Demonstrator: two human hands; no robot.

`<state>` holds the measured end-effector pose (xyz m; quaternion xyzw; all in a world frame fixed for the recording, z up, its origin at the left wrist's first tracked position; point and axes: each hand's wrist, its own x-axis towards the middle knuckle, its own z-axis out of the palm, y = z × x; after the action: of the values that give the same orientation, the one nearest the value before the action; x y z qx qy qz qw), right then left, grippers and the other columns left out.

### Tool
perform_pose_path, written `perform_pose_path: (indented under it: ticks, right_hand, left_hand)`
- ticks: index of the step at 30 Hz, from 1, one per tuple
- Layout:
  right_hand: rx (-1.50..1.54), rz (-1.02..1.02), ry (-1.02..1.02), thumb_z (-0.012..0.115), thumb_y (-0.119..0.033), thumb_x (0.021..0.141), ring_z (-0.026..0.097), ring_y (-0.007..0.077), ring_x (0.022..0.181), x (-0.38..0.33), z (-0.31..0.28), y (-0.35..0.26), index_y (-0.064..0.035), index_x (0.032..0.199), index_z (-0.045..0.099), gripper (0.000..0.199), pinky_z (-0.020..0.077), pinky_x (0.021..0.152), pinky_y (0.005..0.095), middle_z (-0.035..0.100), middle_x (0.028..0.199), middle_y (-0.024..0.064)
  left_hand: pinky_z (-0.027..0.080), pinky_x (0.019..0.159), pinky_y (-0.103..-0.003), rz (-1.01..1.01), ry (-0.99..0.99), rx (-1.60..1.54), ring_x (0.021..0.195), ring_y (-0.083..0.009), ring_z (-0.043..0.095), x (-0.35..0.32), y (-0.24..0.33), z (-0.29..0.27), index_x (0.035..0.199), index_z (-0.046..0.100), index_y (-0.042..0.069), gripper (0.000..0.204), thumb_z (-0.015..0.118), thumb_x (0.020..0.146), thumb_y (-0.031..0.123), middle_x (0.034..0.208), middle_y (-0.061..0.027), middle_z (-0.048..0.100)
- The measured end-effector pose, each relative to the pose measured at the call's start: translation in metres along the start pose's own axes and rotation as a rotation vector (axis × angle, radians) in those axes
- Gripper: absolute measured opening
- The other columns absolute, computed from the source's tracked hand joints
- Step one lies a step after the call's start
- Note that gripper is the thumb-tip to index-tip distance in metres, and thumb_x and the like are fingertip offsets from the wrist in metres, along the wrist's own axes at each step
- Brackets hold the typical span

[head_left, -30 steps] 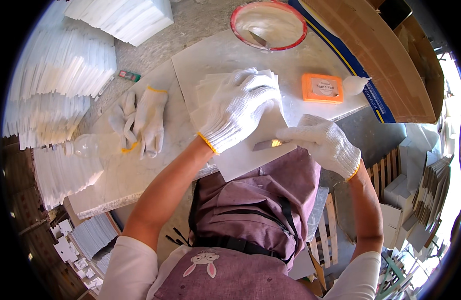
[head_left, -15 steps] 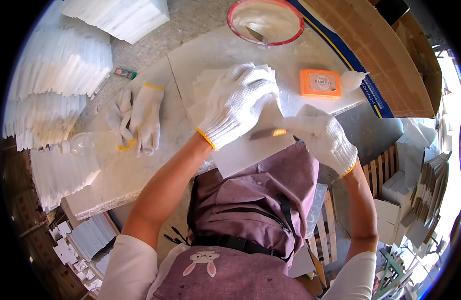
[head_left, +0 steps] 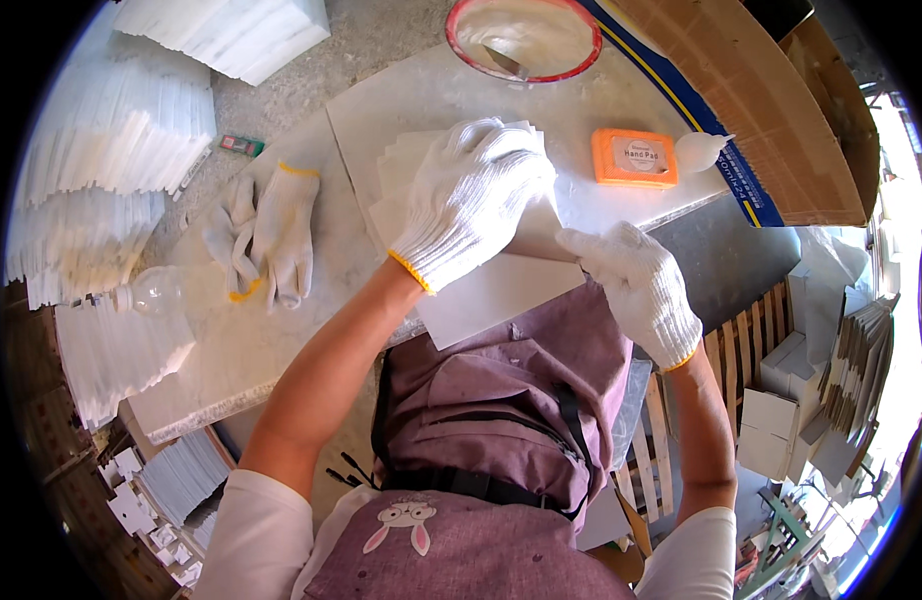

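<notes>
My left hand point(head_left: 478, 200), in a white knit glove with a yellow cuff, bends its fingers over a thin white tile point(head_left: 543, 238), held tilted with one face in shade. Below it another white tile point(head_left: 501, 298) juts past the table's near edge toward my apron. More thin white tiles point(head_left: 403, 170) lie fanned out behind that hand. My right hand point(head_left: 641, 290), gloved the same way, is closed at the right corner of the jutting tile, its forefinger pointing left. The flat-bladed knife it held a moment ago is hard to make out now.
On the stone-topped table point(head_left: 361, 290) lie spare gloves point(head_left: 284, 235), a clear bottle point(head_left: 161, 293) and an orange box point(head_left: 634, 158). A red-rimmed bowl point(head_left: 526, 75) of white paste holds a blade. White slabs point(head_left: 131, 120) stand at left; a cardboard box point(head_left: 771, 110) at right.
My right hand has shifted slightly down and left, and the blurred knife blade beside it has dropped from sight. My left hand stays on the tile. The whole view has shifted slightly.
</notes>
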<state>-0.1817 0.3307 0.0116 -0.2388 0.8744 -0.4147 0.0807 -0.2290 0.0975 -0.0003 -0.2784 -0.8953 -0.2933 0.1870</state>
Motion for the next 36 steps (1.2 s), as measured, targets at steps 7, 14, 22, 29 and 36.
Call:
perform_pose_path:
  ticks: [7,14,22,29,36]
  right_hand:
    - [-0.045,-0.013,-0.025,0.054,0.009,0.079,0.061,0.0319,0.075,-0.003,-0.002,-0.004,-0.0088,0.115,0.07,0.043,0.0512,0.068,0.0379,0.063,0.083,0.0145]
    - [0.009,0.066,0.185,0.055,0.007,0.085,0.061,0.022,0.069,-0.022,0.018,-0.01,-0.0056,0.115,0.07,0.035,0.0506,0.066,0.0305,0.06,0.075,0.0094]
    - [0.033,0.147,0.276,0.054,0.007,0.086,0.06,0.0198,0.069,-0.025,0.025,-0.013,-0.0049,0.118,0.069,0.037,0.0505,0.066,0.0297,0.06,0.076,0.0088]
    - [-0.006,0.181,0.34,0.053,0.008,0.085,0.059,0.0191,0.068,-0.04,0.041,-0.024,-0.0042,0.12,0.068,0.04,0.0511,0.065,0.0293,0.06,0.076,0.0098]
    - [0.015,0.199,0.33,0.053,0.007,0.087,0.06,0.0199,0.07,-0.028,0.035,-0.023,-0.0035,0.12,0.067,0.037,0.0513,0.066,0.03,0.061,0.077,0.0117]
  left_hand:
    - [0.048,0.088,-0.038,0.014,0.029,0.029,0.1,-0.0253,0.059,-0.002,-0.006,0.008,0.087,0.067,0.017,0.013,0.067,0.076,0.01,0.104,0.0011,0.065]
    - [0.047,0.088,-0.038,-0.009,-0.012,0.068,0.1,-0.0258,0.059,0.001,0.0,0.004,0.092,0.067,0.015,0.017,0.069,0.076,0.009,0.108,-0.0006,0.065]
    - [0.043,0.092,-0.037,-0.011,-0.09,0.057,0.106,-0.024,0.059,-0.001,-0.001,0.005,0.095,0.068,0.013,0.02,0.064,0.077,0.007,0.112,-0.0028,0.066]
    - [0.046,0.085,-0.038,-0.002,-0.086,0.078,0.099,-0.0258,0.058,-0.001,0.0,0.001,0.093,0.068,0.017,0.017,0.066,0.076,0.012,0.11,-0.0013,0.064]
    - [0.049,0.078,-0.038,0.013,-0.014,0.088,0.094,-0.0276,0.057,-0.004,-0.006,0.011,0.091,0.067,0.019,0.017,0.068,0.076,0.014,0.108,0.0002,0.063]
